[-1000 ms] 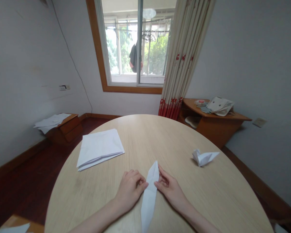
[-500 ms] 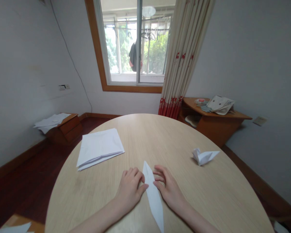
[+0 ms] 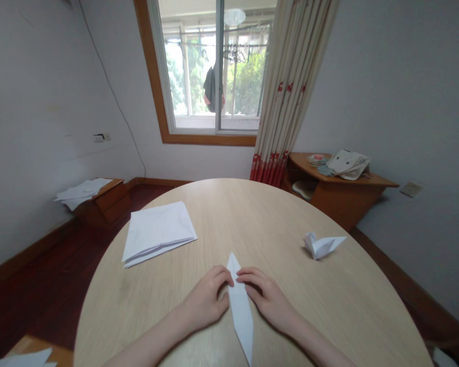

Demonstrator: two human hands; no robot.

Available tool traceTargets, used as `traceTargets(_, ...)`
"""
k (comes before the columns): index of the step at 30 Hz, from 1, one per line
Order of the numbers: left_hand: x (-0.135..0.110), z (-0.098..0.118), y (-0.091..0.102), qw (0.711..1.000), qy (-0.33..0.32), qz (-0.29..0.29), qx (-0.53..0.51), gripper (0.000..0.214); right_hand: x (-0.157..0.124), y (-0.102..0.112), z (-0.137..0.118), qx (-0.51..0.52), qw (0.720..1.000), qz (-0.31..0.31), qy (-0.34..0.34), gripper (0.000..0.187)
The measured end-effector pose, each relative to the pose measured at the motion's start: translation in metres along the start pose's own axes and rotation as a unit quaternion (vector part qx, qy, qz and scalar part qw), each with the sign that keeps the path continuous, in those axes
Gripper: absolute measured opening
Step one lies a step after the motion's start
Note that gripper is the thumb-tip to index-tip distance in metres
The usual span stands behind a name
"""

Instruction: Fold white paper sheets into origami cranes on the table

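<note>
Paper strip (image 3: 240,313) has pivoted since the first frame: top end was tipped right, now tips slightly left, lower end swung right. Fingers of both hands have also moved from its edges onto its upper part. Strip lies bottom centre of frame, on the round tabletop (image 3: 229,219), pointed at top, running down to the bottom edge. Left hand (image 3: 208,298) at its left, right hand (image 3: 270,298) at its right; both half open, fingers curled, thumbs apart from them at the strip's edges, fingertips resting on the paper, not pinching. White paper stack (image 3: 160,229) left of centre. Folded paper figure (image 3: 323,247) right of centre.
</note>
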State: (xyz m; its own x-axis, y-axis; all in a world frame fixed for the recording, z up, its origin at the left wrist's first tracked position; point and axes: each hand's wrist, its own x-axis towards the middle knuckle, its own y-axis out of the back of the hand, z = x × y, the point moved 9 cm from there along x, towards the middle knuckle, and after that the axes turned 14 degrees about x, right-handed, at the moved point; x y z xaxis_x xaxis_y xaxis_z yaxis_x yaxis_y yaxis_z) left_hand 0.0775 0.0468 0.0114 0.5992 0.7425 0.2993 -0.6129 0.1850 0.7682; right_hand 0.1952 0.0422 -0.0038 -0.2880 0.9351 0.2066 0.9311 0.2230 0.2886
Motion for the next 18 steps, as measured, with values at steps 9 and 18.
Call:
traceTargets(9,0.0,0.009,0.003,0.998,-0.014,-0.065,0.004,0.032,-0.001,-0.001,-0.003,0.028,0.998,-0.05,-0.013,0.033)
traceTargets(18,0.0,0.014,0.006,0.986,-0.063,-0.111,0.104,0.028,0.0,-0.002,-0.008,0.041,0.997,-0.058,-0.02,0.018)
